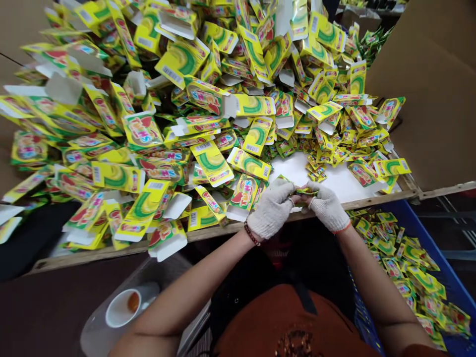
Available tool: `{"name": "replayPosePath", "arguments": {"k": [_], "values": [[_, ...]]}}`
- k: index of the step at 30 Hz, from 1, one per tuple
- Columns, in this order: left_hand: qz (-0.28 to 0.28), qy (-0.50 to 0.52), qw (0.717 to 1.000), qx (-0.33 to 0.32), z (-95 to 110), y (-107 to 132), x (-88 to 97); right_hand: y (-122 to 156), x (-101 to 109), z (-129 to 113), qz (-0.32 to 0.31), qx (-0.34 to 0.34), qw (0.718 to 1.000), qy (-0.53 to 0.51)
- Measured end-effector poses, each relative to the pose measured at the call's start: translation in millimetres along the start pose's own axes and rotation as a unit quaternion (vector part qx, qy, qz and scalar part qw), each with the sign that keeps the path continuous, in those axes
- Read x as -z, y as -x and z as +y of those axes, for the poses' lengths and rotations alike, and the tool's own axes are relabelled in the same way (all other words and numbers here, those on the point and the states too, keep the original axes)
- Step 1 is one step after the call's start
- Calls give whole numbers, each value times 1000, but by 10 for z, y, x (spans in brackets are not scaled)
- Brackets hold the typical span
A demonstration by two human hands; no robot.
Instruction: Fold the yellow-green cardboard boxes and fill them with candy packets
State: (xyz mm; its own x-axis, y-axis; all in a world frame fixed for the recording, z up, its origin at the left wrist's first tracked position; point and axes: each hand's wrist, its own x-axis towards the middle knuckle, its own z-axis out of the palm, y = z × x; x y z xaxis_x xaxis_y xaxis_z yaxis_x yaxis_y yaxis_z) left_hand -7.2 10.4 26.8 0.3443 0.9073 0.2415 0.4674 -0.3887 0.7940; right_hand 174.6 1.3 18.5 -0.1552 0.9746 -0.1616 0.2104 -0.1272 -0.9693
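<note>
Both my hands wear white knitted gloves with the fingertips bare, and they meet at the table's front edge. My left hand (271, 208) and my right hand (327, 206) are closed on a small yellow-and-green candy pack (307, 190), mostly covered by the fingers. I cannot tell whether it is a carton or a sachet. Just left of my left hand lies a printed candy box (243, 194) with its white flap open. Beyond my hands, several small sachets (316, 169) lie on the white tabletop (292, 166).
A large heap of open-flapped yellow candy boxes (208, 161) covers the left and back. Small sachets (336, 153) pile up at the right, beside a cardboard wall (431, 99). A blue crate (427, 248) holds filled-looking packs (420, 282) below right. A white mug (119, 310) stands lower left.
</note>
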Motion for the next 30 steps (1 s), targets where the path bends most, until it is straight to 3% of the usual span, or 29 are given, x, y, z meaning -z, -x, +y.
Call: {"name": "replayPosePath", "arguments": {"k": [2, 5, 7, 9, 13, 17, 23, 27, 30], "values": [[-17, -159, 987, -29, -8, -89, 181, -8, 3, 30, 46, -21, 999, -18], [-81, -381, 920, -35, -39, -306, 434, -56, 32, 114, 114, -9, 992, -54], [-131, -462, 877, -17, -44, -459, 504, -91, 56, 174, 130, 7, 989, -77], [-162, -495, 853, -7, -21, -578, 491, -112, 77, 217, 126, 20, 989, -80], [-122, -505, 854, 5, 85, -665, 450, -112, 98, 246, 119, 26, 991, -56], [-73, -519, 852, -6, 136, -615, 579, -106, 101, 246, 129, 38, 990, -52], [-71, -562, 824, 12, -110, -522, 623, -93, 92, 222, 125, 48, 990, -43], [-50, -536, 842, 44, -236, -597, 616, -98, 80, 241, 130, 44, 990, -39], [-8, -490, 870, 54, -103, -605, 756, -102, 103, 276, 125, 41, 990, -48]]}}
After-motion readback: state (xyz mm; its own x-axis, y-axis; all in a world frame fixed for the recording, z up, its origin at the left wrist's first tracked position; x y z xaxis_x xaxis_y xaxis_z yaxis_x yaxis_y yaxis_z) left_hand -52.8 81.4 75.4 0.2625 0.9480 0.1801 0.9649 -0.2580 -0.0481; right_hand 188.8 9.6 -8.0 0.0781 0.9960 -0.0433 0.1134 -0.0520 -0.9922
